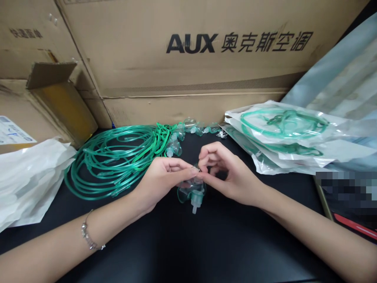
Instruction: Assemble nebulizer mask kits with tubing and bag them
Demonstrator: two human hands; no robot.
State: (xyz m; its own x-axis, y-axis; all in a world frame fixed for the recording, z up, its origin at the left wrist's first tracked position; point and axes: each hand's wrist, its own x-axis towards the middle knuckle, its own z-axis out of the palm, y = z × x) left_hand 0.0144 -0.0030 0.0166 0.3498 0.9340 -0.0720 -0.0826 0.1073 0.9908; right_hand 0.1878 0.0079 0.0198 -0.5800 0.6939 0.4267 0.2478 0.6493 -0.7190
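In the middle of the black table, a clear green oxygen mask (191, 193) sits under my hands, its pale connector (194, 205) pointing toward me. My left hand (171, 173) is closed, thumb and fingers pinching the mask's upper edge. Right beside it, my right hand (222, 169) pinches with thumb and forefinger at the same spot, the other fingers curled. What lies between those fingertips is too small to make out. Part of the mask is hidden behind the fingers.
Coiled green tubing (118, 165) with green straps (160, 137) lies left, and more masks (193, 125) behind. Small white pieces (222, 134) lie at the back. Bagged masks (285, 125) are stacked right, white bags (32, 177) left. Cardboard boxes (188, 74) wall the back.
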